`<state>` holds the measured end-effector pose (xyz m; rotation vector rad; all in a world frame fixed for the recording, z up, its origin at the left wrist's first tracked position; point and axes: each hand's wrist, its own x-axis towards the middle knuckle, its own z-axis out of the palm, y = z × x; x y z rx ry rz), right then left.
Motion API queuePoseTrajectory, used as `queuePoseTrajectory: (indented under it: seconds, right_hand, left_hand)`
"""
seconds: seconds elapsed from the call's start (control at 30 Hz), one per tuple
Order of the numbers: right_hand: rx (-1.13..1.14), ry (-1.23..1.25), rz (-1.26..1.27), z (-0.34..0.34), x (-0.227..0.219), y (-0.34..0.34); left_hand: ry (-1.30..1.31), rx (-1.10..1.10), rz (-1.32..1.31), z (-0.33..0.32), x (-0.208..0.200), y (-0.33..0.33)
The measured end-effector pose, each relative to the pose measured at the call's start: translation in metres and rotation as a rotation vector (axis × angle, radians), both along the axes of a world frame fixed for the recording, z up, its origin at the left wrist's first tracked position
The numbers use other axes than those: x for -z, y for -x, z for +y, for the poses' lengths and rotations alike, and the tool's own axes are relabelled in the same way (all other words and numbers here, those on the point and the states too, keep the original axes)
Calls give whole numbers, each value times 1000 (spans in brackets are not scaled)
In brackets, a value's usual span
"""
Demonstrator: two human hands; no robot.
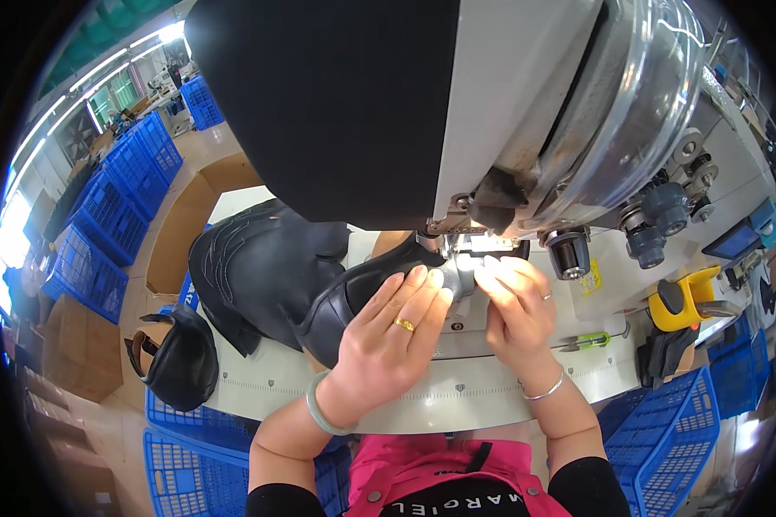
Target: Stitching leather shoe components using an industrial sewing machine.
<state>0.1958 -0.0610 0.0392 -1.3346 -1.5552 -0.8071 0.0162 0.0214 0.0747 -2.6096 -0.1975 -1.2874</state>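
Closest to the camera, the black-and-grey head of a sewing machine [336, 103] looms over the top middle, cut off by the upper border. From the left, blue crates [116, 207] line the floor, and a dark rounded leather item [181, 366] sits at the left end of the white surface [422, 409], its outline reaching past that edge. Just right of it, a heap of black leather [272, 258] takes up the surface's left part, leaving little room there. The smooth black leather piece [341, 302] runs from this heap to beneath the needle area. The left hand [388, 336] lies over this piece, its grip flat with fingers together; whether the thumb pinches is hidden. A strip of surface with ruler marks shows between the wrists, along the curved front edge. The right hand [522, 314] is beside the needle area, its grip narrow and fingers bunched; I cannot tell if it holds anything. Farther right, green snips [591, 341] lie near that wrist, with a yellow holder [688, 297] beyond. Glare washes out the spot between the fingertips, and the machine head hides the heap's upper part.
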Motion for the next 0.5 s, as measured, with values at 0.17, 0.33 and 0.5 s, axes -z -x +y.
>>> queuePoseTrajectory:
  seconds: [0.17, 0.33, 0.5]
  right_hand:
    - [8, 7, -26, 2, 0, 0]
    - [49, 15, -35, 6, 0, 4]
    - [67, 36, -16, 9, 2, 4]
  left_hand:
    - [38, 84, -40, 24, -10, -4]
    - [97, 241, 12, 51, -17, -7]
    - [145, 269, 64, 67, -16, -9]
